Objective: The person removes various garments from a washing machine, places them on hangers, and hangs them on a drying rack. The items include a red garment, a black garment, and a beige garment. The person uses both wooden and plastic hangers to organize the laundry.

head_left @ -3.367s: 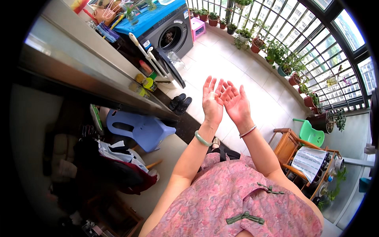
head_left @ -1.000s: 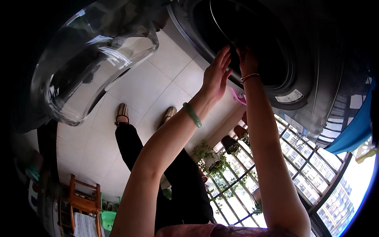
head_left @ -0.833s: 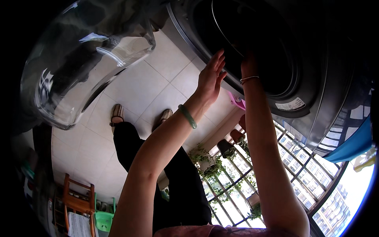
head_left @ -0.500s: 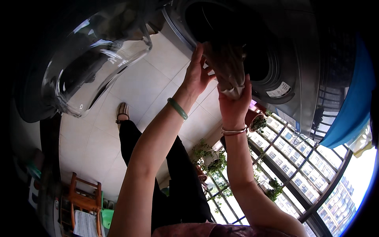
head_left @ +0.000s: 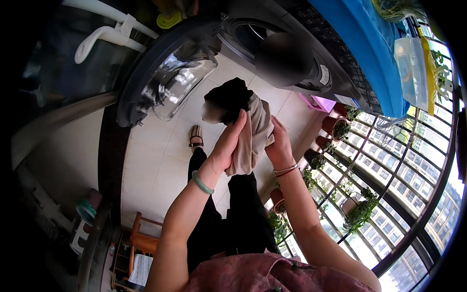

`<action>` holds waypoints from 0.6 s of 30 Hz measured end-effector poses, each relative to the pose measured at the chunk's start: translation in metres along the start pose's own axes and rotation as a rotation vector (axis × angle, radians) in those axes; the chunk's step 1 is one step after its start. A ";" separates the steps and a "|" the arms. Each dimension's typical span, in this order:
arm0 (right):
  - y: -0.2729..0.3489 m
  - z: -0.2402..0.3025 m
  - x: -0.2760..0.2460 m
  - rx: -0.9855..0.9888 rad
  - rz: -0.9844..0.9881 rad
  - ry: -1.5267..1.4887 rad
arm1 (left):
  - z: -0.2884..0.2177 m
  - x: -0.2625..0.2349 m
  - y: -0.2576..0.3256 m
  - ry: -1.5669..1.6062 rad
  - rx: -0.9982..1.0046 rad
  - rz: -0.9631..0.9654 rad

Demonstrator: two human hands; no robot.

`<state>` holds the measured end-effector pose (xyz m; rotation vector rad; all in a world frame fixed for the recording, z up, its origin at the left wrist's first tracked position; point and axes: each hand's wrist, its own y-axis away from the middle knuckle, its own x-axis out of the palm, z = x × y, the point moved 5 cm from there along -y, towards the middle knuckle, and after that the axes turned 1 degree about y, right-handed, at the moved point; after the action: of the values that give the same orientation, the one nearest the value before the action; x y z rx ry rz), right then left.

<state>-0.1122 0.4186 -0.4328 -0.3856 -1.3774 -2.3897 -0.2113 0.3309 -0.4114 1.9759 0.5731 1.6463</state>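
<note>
Both hands are raised in front of the person, near the middle of the view, and together they hold a bundle of clothes (head_left: 245, 124), one beige piece and one black piece. The left hand (head_left: 227, 146) comes up from 6 o'clock with the forearm stretched; its fingers are wrapped around the left side of the beige cloth, and a green bangle (head_left: 202, 182) sits on the wrist. The right hand (head_left: 278, 146) rises beside it, the palm turned to the cloth and the fingers closed on its right edge; thin bracelets (head_left: 285, 170) circle this wrist. The bundle hangs just under the round opening of the washing machine (head_left: 292, 58) at 12 o'clock. The open glass door (head_left: 175, 80) stands at 10 o'clock. Potted plants (head_left: 340, 129) stand along the window at 3 o'clock.
</note>
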 end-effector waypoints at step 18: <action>0.219 0.065 0.046 -0.177 0.170 -0.609 | -0.046 0.020 0.190 -1.411 0.511 -0.341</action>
<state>-0.0546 0.3662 -0.2127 -1.3081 -1.2820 -2.3505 -0.2526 0.1989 -0.2717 2.5529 0.6653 -0.3179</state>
